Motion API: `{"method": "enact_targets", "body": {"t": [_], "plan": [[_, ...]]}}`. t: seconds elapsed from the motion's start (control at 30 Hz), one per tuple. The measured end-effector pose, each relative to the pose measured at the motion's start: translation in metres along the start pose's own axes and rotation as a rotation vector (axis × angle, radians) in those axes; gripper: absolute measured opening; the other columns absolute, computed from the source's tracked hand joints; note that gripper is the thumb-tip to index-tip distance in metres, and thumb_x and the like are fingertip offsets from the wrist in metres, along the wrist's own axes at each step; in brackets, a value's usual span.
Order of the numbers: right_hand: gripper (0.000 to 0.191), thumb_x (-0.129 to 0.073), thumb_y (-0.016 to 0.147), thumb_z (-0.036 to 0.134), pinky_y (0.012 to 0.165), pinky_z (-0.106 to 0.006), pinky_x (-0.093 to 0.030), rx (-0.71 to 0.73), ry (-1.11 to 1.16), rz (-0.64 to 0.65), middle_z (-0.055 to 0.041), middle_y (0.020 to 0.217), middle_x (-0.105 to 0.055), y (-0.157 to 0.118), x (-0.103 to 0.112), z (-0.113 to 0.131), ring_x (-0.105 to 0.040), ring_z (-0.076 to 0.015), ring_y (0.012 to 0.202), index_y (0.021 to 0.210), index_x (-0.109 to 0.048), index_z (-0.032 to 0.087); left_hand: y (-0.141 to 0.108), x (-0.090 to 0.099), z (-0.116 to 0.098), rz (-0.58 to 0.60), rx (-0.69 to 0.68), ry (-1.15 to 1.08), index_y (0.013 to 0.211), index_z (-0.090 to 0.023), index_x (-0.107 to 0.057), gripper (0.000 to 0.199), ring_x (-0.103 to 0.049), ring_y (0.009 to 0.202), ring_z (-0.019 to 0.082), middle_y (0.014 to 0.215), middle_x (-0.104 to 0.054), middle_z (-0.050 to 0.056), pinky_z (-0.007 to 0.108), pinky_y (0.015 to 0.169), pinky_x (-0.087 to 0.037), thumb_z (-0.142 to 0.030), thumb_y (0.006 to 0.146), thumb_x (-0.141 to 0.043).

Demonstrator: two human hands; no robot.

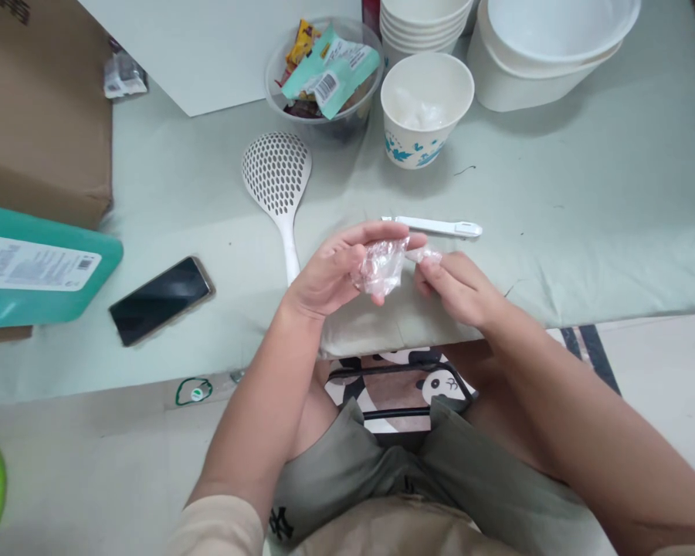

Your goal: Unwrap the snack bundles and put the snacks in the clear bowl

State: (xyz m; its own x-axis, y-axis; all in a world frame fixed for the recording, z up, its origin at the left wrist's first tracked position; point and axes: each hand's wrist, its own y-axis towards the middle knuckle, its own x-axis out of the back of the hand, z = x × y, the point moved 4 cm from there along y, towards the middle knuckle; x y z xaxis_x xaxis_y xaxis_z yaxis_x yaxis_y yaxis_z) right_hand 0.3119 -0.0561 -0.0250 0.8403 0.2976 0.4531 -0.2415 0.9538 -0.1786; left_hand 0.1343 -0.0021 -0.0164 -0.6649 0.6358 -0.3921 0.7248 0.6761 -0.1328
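Observation:
A crumpled piece of clear plastic film (385, 266) lies in the curled fingers of my left hand (339, 266), above the table's front edge. My right hand (456, 287) pinches another end of clear film between thumb and forefinger, close to the left fingertips. Whether both bits of film are one piece, I cannot tell. Just beyond my hands lies a slim white utility knife (440, 226), partly hidden by the left fingers. A white slotted skimmer (278, 174) lies to the left, the end of its handle behind my left hand.
A paper cup (427, 143) holding crumpled clear plastic stands ahead, beside a clear bowl (353, 116) of snack wrappers. Stacked cups (422, 27) and white tubs (521, 89) stand behind. On the left are a phone (161, 300), a green container (86, 305) and a cardboard box (40, 123).

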Motion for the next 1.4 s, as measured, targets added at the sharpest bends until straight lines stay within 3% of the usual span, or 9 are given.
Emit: {"method": "enact_targets", "body": {"t": [0.17,0.3,0.5,0.63,0.87,1.07,1.23,1.33,1.4], "plan": [[0.082,-0.018,0.095,0.087,0.066,-0.032,-0.032,0.079,-0.082,0.101,-0.0054,0.062,-0.058,-0.002,-0.01,0.006,-0.048,-0.016,0.061,0.067,-0.056,0.02,0.003,0.003,0.005,0.076,0.04,-0.01,0.132,-0.033,-0.069,0.07,-0.072,0.056,0.015,0.156,-0.06,0.008,0.037,0.057,-0.062,-0.074,0.075,-0.073],[0.082,-0.02,0.099,0.081,0.068,-0.032,-0.035,0.155,-0.034,0.163,-0.0055,0.064,-0.06,-0.004,-0.014,0.01,-0.05,-0.0171,0.063,0.077,-0.069,0.019,0.006,0.004,0.011,0.116,0.138,0.006,0.139,-0.035,-0.064,0.067,-0.067,0.048,0.013,0.156,-0.06,0.012,0.032,0.043,-0.052,-0.068,0.082,-0.068],[0.071,-0.029,0.101,0.076,0.067,-0.031,-0.038,0.17,0.13,0.193,-0.0029,0.065,-0.057,-0.008,-0.013,0.012,-0.05,-0.0156,0.063,0.073,-0.063,0.02,0.005,0.003,0.011,0.166,0.261,-0.031,0.163,-0.049,-0.027,0.094,-0.049,0.034,0.004,0.136,-0.074,0.008,0.025,0.036,-0.042,-0.059,0.082,-0.073],[0.069,-0.03,0.104,0.072,0.065,-0.03,-0.04,0.205,0.234,0.159,-0.0015,0.062,-0.055,-0.009,-0.012,0.011,-0.048,-0.0135,0.061,0.068,-0.055,0.02,0.002,0.0,0.009,0.146,0.259,0.002,0.168,-0.045,-0.008,0.108,-0.047,0.036,0.002,0.106,-0.08,0.002,0.02,0.04,-0.042,-0.05,0.085,-0.077],[0.071,-0.033,0.101,0.076,0.062,-0.03,-0.041,0.084,0.386,0.088,-0.0028,0.059,-0.059,-0.007,-0.014,0.002,-0.055,-0.0164,0.065,0.078,-0.07,0.02,0.005,-0.004,0.007,0.047,0.262,0.192,0.169,-0.033,-0.015,0.115,-0.044,0.043,0.001,0.099,-0.077,0.001,0.017,0.039,-0.034,-0.03,0.079,-0.086],[0.068,-0.035,0.102,0.073,0.064,-0.032,-0.041,0.023,0.331,-0.038,0.0013,0.054,-0.055,-0.005,-0.007,-0.004,-0.05,-0.0152,0.057,0.107,-0.075,0.018,0.003,-0.006,0.005,0.033,0.209,0.146,0.163,-0.029,-0.033,0.09,-0.035,0.035,0.004,0.051,-0.047,-0.013,0.018,0.038,-0.031,-0.033,0.087,-0.08],[0.077,-0.027,0.101,0.078,0.066,-0.032,-0.04,0.094,0.138,-0.029,-0.0008,0.053,-0.05,-0.006,-0.006,-0.001,-0.05,-0.0142,0.058,0.066,-0.063,0.02,0.002,-0.006,0.003,0.039,0.132,0.019,0.13,-0.022,-0.065,0.05,-0.033,0.035,0.0,0.068,-0.067,-0.006,0.019,0.04,-0.038,-0.039,0.085,-0.082],[0.082,-0.022,0.099,0.082,0.065,-0.032,-0.039,0.133,0.119,-0.01,-0.0001,0.049,-0.045,-0.006,-0.006,0.003,-0.048,-0.0137,0.055,0.058,-0.057,0.02,0.003,-0.004,0.003,0.061,0.12,-0.04,0.132,-0.026,-0.066,0.049,-0.033,0.036,-0.004,0.109,-0.08,0.006,0.019,0.039,-0.036,-0.041,0.087,-0.079],[0.082,-0.023,0.098,0.083,0.064,-0.032,-0.038,0.135,0.127,-0.001,0.0006,0.048,-0.044,-0.006,-0.006,0.005,-0.047,-0.0132,0.054,0.058,-0.058,0.02,0.003,-0.003,0.004,0.075,0.12,-0.027,0.139,-0.031,-0.064,0.055,-0.035,0.039,-0.004,0.135,-0.074,0.01,0.019,0.039,-0.035,-0.042,0.087,-0.078]]}}
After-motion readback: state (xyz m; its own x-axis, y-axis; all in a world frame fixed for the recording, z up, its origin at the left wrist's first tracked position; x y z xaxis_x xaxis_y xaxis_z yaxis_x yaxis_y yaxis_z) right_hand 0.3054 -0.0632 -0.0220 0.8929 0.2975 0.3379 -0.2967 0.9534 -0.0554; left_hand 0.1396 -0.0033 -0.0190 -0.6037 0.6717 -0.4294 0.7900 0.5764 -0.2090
